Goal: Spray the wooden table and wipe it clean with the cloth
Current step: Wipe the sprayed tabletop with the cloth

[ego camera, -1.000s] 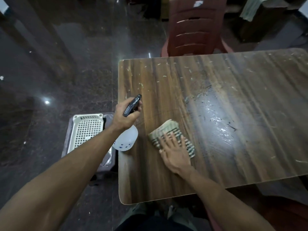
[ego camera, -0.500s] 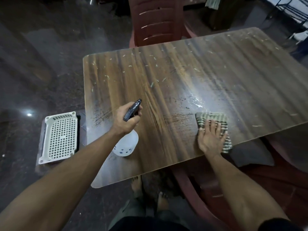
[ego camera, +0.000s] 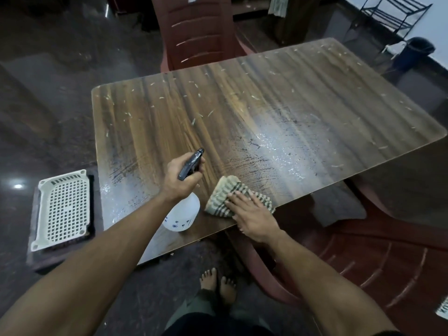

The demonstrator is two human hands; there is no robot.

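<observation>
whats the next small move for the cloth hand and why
Probably slide the right hand and cloth away from the near edge into the wet sheen on the table, where droplets and pale specks remain. The left hand holds the spray bottle clear.

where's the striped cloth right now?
Head view: the green-and-beige striped cloth lies flat on the brown wooden table near its front edge, pressed under the right hand, just right of the white spray bottle held by the left hand.
</observation>
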